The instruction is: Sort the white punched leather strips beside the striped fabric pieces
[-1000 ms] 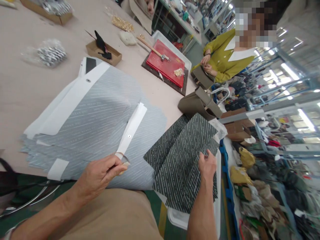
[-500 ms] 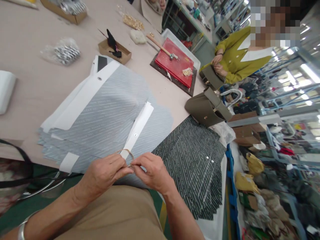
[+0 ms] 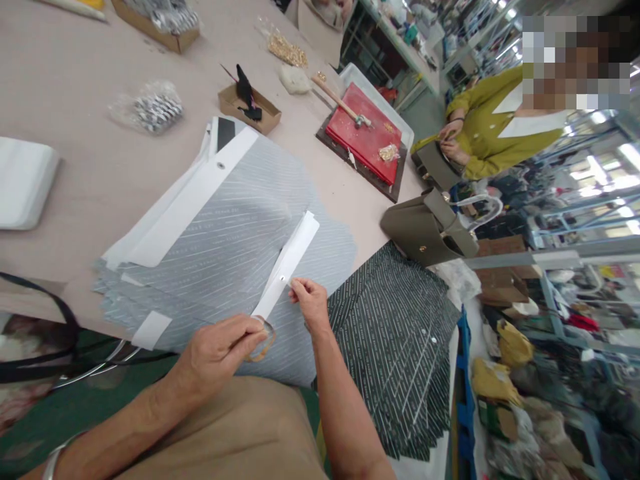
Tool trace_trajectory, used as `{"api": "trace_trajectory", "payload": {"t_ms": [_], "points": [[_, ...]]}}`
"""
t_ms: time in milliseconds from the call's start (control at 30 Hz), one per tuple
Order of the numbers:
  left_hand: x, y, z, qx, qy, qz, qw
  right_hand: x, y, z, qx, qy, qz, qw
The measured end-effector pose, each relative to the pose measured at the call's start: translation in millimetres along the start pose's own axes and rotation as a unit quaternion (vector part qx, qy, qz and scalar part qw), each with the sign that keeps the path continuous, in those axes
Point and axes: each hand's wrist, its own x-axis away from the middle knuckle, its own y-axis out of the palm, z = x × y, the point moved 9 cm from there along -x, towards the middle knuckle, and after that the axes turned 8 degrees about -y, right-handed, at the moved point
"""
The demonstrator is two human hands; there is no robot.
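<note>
My left hand (image 3: pixel 219 351) pinches the near end of a long white strip (image 3: pixel 295 257), where a loop of thin clear backing tape (image 3: pixel 264 339) curls off it. My right hand (image 3: pixel 309 303) pinches the strip's edge near its small punched hole, about midway along. The strip lies across a stack of grey striped sheets (image 3: pixel 215 233) at the table's near edge. Just to the right of my right arm lies a pile of dark green striped pieces (image 3: pixel 400 347) in a white tray.
A red pad (image 3: pixel 367 133) with a hammer (image 3: pixel 343 103) sits at the far right. An olive handbag (image 3: pixel 430 230) stands at the table corner. A person in a yellow top (image 3: pixel 493 133) works on another bag. Small cardboard box (image 3: pixel 250 110), bagged metal parts (image 3: pixel 153 110), white block (image 3: pixel 25 183) on the table.
My right hand left the dark green pile, came to the strip's near end by my left hand, then slid up along the strip to its middle. The clear backing now curls away.
</note>
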Motion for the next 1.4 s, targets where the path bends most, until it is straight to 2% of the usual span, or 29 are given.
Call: {"api": "trace_trajectory", "payload": {"t_ms": [133, 333, 433, 567, 633, 733, 867, 1000, 1133, 1200, 1300, 1400], "points": [[-2, -2.0, -19, -0.002, -0.066, -0.012, 0.998, -20, 10, 17, 0.018, 0.013, -0.032, 0.999], [1, -1.4, -33, 0.005, -0.081, -0.031, 0.996, -23, 23, 13, 0.139, -0.008, -0.054, 0.989], [2, -2.6, -33, 0.013, -0.078, -0.037, 0.996, -27, 26, 0, 0.256, -0.043, -0.085, 0.962], [1, -9.3, -31, 0.015, -0.071, -0.023, 0.997, -33, 9, -13, 0.406, -0.033, -0.074, 0.910], [1, -10.8, -31, 0.016, -0.066, -0.023, 0.997, -31, 3, -14, 0.396, -0.015, -0.061, 0.916], [3, -10.0, -32, 0.021, -0.066, -0.030, 0.997, -21, 17, -15, 0.341, -0.045, -0.073, 0.936], [8, -6.6, -28, 0.023, -0.067, -0.050, 0.996, -3, 42, -18, 0.360, -0.106, -0.080, 0.923], [21, -4.1, -11, 0.039, -0.076, -0.088, 0.992, 0, 44, -15, 0.344, -0.083, -0.069, 0.933], [37, -2.6, 17, 0.051, -0.058, -0.150, 0.986, -1, 29, -8, 0.288, -0.023, -0.075, 0.954], [38, -5.5, 31, 0.056, -0.029, -0.156, 0.986, 1, 13, -6, 0.276, -0.011, -0.063, 0.959], [32, -10.4, 40, 0.055, -0.019, -0.127, 0.990, 7, -24, -11, 0.294, -0.035, -0.008, 0.955], [24, -6.8, 34, 0.049, -0.049, -0.099, 0.993, 18, -75, -15, 0.265, -0.060, 0.048, 0.961]]}}
